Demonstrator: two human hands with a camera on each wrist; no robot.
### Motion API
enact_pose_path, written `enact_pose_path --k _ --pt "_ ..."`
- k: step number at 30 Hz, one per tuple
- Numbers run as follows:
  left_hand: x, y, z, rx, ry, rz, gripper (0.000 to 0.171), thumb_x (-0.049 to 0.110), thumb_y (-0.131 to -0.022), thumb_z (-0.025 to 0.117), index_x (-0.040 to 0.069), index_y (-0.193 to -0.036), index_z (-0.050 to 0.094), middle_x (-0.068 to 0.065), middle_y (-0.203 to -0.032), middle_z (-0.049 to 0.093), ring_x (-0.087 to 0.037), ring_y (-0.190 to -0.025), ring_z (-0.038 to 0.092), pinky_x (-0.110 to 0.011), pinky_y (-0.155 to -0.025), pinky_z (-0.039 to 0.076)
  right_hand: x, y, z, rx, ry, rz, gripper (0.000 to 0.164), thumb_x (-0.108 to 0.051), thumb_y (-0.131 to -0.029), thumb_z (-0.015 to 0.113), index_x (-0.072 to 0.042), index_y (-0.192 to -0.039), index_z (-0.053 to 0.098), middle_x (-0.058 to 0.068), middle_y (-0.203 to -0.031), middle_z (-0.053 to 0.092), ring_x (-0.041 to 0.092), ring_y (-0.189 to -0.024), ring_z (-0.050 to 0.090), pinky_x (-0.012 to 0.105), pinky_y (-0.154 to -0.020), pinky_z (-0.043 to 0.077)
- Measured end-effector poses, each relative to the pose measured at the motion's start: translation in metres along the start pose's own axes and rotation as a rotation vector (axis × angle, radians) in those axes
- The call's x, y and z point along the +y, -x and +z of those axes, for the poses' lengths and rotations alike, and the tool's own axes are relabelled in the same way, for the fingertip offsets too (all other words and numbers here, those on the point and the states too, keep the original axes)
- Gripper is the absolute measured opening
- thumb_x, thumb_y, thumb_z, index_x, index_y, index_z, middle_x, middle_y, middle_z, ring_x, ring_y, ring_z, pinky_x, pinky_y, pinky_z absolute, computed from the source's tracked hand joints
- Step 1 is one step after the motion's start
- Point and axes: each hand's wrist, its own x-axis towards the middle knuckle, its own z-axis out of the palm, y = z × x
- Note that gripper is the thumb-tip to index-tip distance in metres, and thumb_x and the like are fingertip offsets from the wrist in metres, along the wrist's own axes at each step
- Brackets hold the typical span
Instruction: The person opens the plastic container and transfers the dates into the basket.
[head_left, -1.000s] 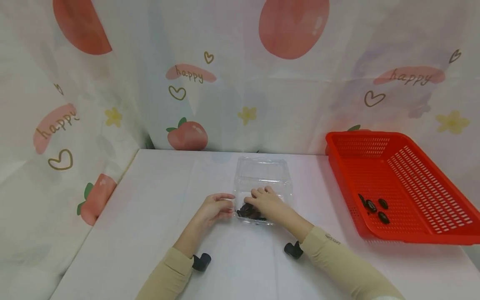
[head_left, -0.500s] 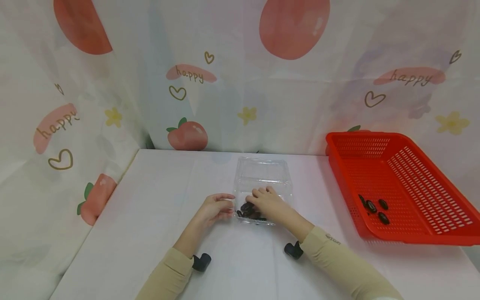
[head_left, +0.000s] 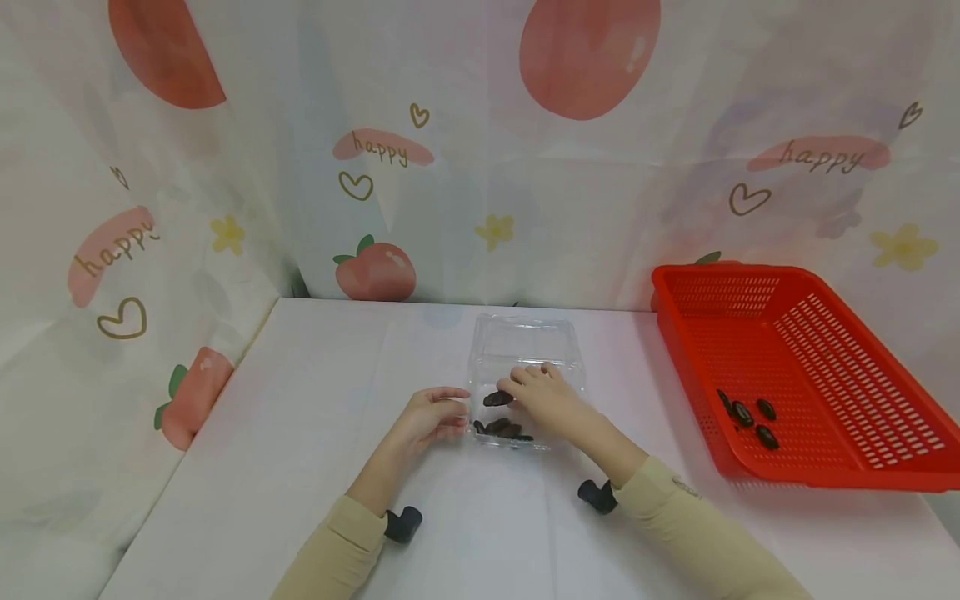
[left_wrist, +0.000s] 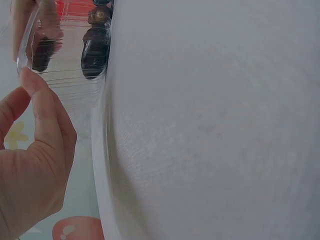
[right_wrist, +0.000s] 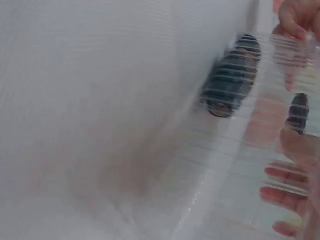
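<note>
A hinged clear plastic box stands with its lid tipped back at the middle of the table. My left hand is at its left side; in the left wrist view that hand's fingertips pinch the rim. Over the box, my right hand holds a dark, glossy oval piece between thumb and fingers. In the right wrist view this piece shows through the ribbed plastic wall. Several more dark oval pieces lie along the near side inside the box.
A large red perforated basket stands at the right, with several similar dark pieces in its near left part. White cloth covers the table. A printed curtain hangs behind and at the left.
My right hand has risen and shifted slightly right and back, drawing a dark oval piece away from the pile, which now shows more fully. My left hand stays put.
</note>
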Motion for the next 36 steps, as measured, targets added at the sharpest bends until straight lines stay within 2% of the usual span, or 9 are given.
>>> enact_pose_path --k 6,16,27,36 --pt "-0.001 -0.002 -0.001 0.002 -0.007 0.001 0.031 -0.002 -0.083 0.057 -0.007 -0.114 0.056 -0.006 -0.075 0.058 -0.013 -0.062 0.059 -0.024 -0.059 0.055 0.007 0.008 -0.022 0.032 0.026 0.046 0.025 -0.022 -0.086 0.063 -0.017 -0.109 0.054 0.002 -0.097 0.054 0.022 -0.091 0.054 0.046 -0.084 0.039" --pt "0.000 -0.001 -0.001 0.008 -0.010 0.001 0.031 -0.003 -0.083 0.057 -0.007 -0.114 0.057 -0.007 -0.076 0.058 -0.013 -0.062 0.060 -0.025 -0.060 0.055 0.024 0.037 -0.058 0.076 0.007 0.198 0.028 -0.020 -0.086 0.063 -0.013 -0.112 0.054 0.007 -0.102 0.054 0.026 -0.096 0.052 0.048 -0.087 0.037" --pt "-0.001 -0.002 -0.001 -0.012 0.001 0.000 0.034 -0.003 -0.083 0.056 -0.008 -0.116 0.054 -0.007 -0.076 0.057 -0.013 -0.062 0.059 -0.024 -0.061 0.055 0.049 0.090 -0.091 0.120 -0.015 0.380 0.032 -0.015 -0.085 0.062 -0.009 -0.114 0.049 0.011 -0.105 0.052 0.031 -0.098 0.047 0.052 -0.084 0.030" --pt "0.001 0.000 0.000 -0.014 0.007 -0.002 0.034 -0.004 -0.083 0.056 -0.008 -0.116 0.055 -0.006 -0.075 0.056 -0.013 -0.061 0.059 -0.023 -0.059 0.055 0.077 0.139 -0.100 0.097 -0.021 0.519 0.045 -0.010 -0.081 0.066 -0.007 -0.120 0.044 0.018 -0.109 0.048 0.039 -0.098 0.043 0.059 -0.083 0.025"
